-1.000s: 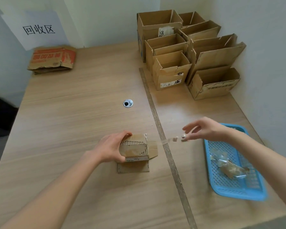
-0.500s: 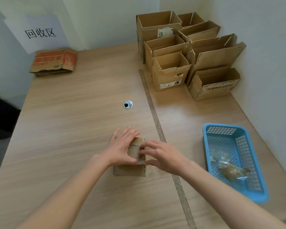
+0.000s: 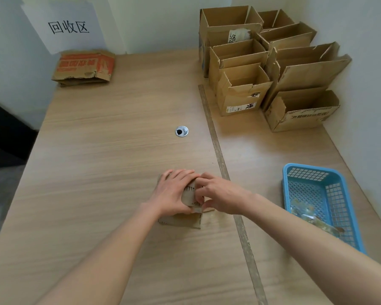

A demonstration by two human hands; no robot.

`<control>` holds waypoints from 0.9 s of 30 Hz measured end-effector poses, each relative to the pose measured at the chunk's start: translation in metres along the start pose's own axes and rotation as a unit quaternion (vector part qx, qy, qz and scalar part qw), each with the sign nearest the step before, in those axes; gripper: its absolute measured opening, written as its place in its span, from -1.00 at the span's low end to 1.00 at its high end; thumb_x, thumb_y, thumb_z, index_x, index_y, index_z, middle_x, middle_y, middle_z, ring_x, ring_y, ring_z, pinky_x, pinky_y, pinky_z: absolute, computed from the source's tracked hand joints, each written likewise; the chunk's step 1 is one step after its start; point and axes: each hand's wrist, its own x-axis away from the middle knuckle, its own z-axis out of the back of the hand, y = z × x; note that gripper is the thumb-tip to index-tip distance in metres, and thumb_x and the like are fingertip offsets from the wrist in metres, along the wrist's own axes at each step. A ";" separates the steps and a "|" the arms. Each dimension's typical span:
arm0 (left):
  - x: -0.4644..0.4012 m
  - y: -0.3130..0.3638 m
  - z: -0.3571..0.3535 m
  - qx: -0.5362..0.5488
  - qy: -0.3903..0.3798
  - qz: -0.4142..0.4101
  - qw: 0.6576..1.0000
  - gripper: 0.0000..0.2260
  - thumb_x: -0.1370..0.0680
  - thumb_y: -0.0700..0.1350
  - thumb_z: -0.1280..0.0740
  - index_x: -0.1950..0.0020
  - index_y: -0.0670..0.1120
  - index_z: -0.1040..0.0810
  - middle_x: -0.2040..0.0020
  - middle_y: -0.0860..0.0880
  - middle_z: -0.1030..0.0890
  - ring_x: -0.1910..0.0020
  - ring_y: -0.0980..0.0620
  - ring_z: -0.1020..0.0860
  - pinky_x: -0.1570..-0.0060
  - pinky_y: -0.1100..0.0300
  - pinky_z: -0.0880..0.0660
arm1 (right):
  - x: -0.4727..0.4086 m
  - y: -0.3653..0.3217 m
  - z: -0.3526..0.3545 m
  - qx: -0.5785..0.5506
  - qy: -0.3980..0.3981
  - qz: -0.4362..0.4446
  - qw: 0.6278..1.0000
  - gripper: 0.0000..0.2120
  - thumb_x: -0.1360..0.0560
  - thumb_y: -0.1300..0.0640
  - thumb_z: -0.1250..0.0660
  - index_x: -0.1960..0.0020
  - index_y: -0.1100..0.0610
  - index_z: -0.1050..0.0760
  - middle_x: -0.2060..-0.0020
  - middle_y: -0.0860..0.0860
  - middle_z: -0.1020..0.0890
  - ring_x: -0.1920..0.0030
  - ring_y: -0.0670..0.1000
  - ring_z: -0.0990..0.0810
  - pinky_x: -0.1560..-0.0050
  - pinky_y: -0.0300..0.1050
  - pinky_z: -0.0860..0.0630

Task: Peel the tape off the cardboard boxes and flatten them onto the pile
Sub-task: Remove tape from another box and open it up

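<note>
Both hands were on a small cardboard box (image 3: 186,195) sitting on the wooden surface (image 3: 110,150), just left of the strip that runs down the middle. The left hand (image 3: 174,192) lay over the top and left side with fingers curled down around it, basically clamping it in place. The right hand (image 3: 216,194) had its fingers bent in at the box's right edge, looking like it was pinching at something there, though I couldn't tell if it actually had tape or just cardboard, since the fingers covered that spot.

My take on doing this bit right: keep the left hand pressing the box down firmly so it can't skid, find a loose tape corner with a fingernail, then pull low and along the seam instead of straight up. Small boxes like this tear easily, and a yank would probably rip the paper layer off.

Tape scraps were already in the blue basket (image 3: 310,183) off to the right, so the peeled bit likely belonged there. The flattened pile (image 3: 84,67) sat well away at the far left corner under the wall sign (image 3: 68,27), and plenty of open boxes (image 3: 268,62) waited at the far right.
</note>
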 end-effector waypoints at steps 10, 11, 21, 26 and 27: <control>-0.003 -0.004 -0.003 -0.012 -0.006 -0.041 0.999 -0.13 -0.27 0.45 -0.32 -0.53 0.24 -0.19 -0.51 0.19 -0.32 -0.52 0.12 -0.20 -0.47 0.09 0.07 | 0.018 0.027 0.002 -0.269 0.220 -0.232 0.909 -0.87 -0.52 0.17 -0.49 0.13 0.05 -0.54 0.13 -0.11 -0.67 0.12 -0.19 -0.67 0.02 -0.12 -0.62; -0.002 -0.005 -0.004 -0.016 -0.003 -0.043 0.999 -0.12 -0.27 0.46 -0.33 -0.55 0.25 -0.17 -0.52 0.20 -0.30 -0.53 0.13 -0.19 -0.47 0.09 0.06 | 0.012 0.023 -0.004 -0.258 0.253 -0.246 0.899 -0.87 -0.51 0.15 -0.50 0.12 0.04 -0.54 0.09 -0.11 -0.65 0.14 -0.19 -0.67 0.05 -0.17 -0.62; 0.003 -0.005 -0.010 -0.035 0.021 -0.040 0.998 -0.03 -0.23 0.42 -0.37 -0.58 0.20 -0.15 -0.56 0.20 -0.28 -0.54 0.13 -0.20 -0.49 0.15 0.07 | 0.008 0.014 -0.036 -0.337 0.204 -0.259 0.882 -0.67 -0.54 0.09 -0.47 -0.29 -0.03 -0.61 0.02 -0.08 -0.73 0.14 -0.17 -0.70 0.07 -0.22 -0.62; 0.002 -0.004 -0.005 -0.013 0.018 -0.052 0.998 -0.12 -0.25 0.36 -0.45 -0.51 0.19 -0.26 -0.45 0.23 -0.38 -0.44 0.18 -0.31 -0.38 0.25 0.01 | 0.010 0.037 -0.009 -0.208 0.189 -0.272 0.920 -0.91 -0.53 0.19 -0.47 -0.01 0.09 -0.72 0.16 -0.04 -0.74 0.21 -0.12 -0.65 0.05 -0.19 -0.57; 0.002 -0.004 -0.005 -0.011 0.021 -0.053 0.998 -0.14 -0.24 0.34 -0.46 -0.49 0.18 -0.28 -0.43 0.23 -0.40 -0.42 0.18 -0.33 -0.37 0.25 0.00 | 0.015 0.046 -0.002 -0.167 0.210 -0.290 0.919 -0.91 -0.55 0.20 -0.44 -0.01 0.12 -0.72 0.10 -0.01 -0.74 0.19 -0.10 -0.64 0.06 -0.18 -0.55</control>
